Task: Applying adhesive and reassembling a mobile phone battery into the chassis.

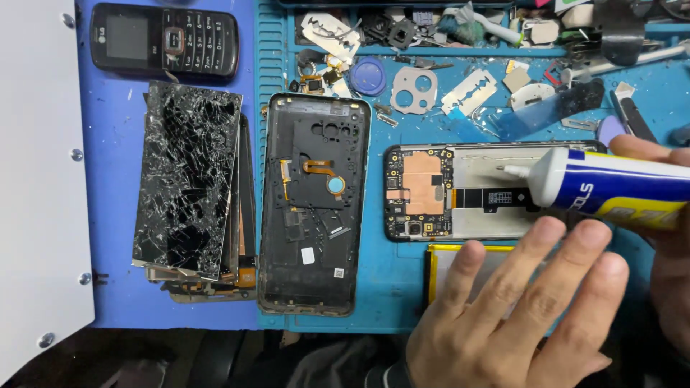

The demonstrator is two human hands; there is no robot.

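Note:
My right hand (665,237) grips a white and blue glue tube (611,187) at the right edge. Its white nozzle tip (512,171) rests over the bare battery bay of an opened phone body (467,215) lying sideways on the blue mat. My left hand (525,309) lies flat, fingers spread, on a flat battery with a yellow edge (445,253) just below that phone. The phone's copper-shielded circuit board (420,187) is exposed at its left end.
A black phone back frame (313,205) stands upright left of centre. A stack of shattered screens (188,190) lies further left, with an old keypad phone (164,41) above it. Razor blades (468,92), small parts and tools crowd the mat's top. A white panel (36,179) borders the left.

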